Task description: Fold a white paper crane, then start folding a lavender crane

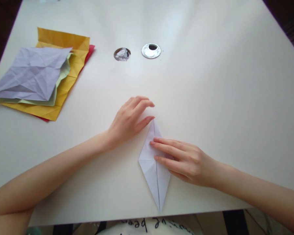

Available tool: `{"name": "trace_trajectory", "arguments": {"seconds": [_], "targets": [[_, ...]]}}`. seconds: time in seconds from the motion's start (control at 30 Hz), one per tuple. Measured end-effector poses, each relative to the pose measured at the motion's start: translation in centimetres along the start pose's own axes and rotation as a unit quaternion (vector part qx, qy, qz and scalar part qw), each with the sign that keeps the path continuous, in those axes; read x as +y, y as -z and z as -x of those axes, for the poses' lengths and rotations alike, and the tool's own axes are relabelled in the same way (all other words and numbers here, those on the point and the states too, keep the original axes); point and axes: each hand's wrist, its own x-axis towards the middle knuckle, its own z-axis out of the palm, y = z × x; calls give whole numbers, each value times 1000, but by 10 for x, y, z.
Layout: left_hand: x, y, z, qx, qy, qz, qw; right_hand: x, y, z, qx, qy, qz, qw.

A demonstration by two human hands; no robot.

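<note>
A pale lilac paper folded into a long kite or diamond shape (155, 176) lies on the white table (210, 98), one tip pointing at me. My right hand (186, 161) lies flat on its right half, fingertips pressing near the centre crease. My left hand (131, 119) rests on the table just left of the paper's far tip, fingers loosely curled, thumb almost touching that tip. Neither hand grips anything.
A stack of creased paper squares (41, 75), lilac on top over pale green, yellow and red, lies at the far left. Two round holes sit in the table top, one stuffed with crumpled paper (122, 54), one with a shiny metal ring (151, 50). The table's near edge (112, 220) runs just below the folded paper's tip.
</note>
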Motion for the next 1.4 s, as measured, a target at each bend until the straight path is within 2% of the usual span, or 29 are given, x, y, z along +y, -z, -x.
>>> {"name": "trace_trajectory", "arguments": {"seconds": [0.03, 0.13, 0.2, 0.33, 0.5, 0.67, 0.87, 1.1, 1.27, 1.4], "targets": [[5, 4, 9, -3, -34, 9, 999, 0, 0, 0, 2, -1, 3, 1000], [20, 18, 43, -85, -157, 12, 984, -1, 0, -1, 5, 2, 8, 1000], [29, 25, 64, -111, -174, 5, 978, -1, 0, -2, 4, 10, 6, 1000], [41, 34, 89, -110, -170, -57, 978, -2, 0, -1, 3, 17, 6, 1000], [45, 39, 93, -102, -118, -101, 983, -5, -1, 1, 1, 9, 18, 1000], [43, 37, 95, -128, -141, -118, 975, -1, -1, 1, -7, 8, 22, 1000], [45, 35, 94, -127, -190, -103, 968, -2, -1, -6, -6, -6, 76, 997], [41, 45, 81, -132, -113, -163, 971, -14, -3, -11, 4, -20, 175, 984], [50, 34, 91, -154, -83, -190, 966, -14, -1, -10, -9, -2, 150, 989], [51, 30, 95, -172, -89, -142, 971, -16, 2, -13, -26, -3, 148, 989]]}}
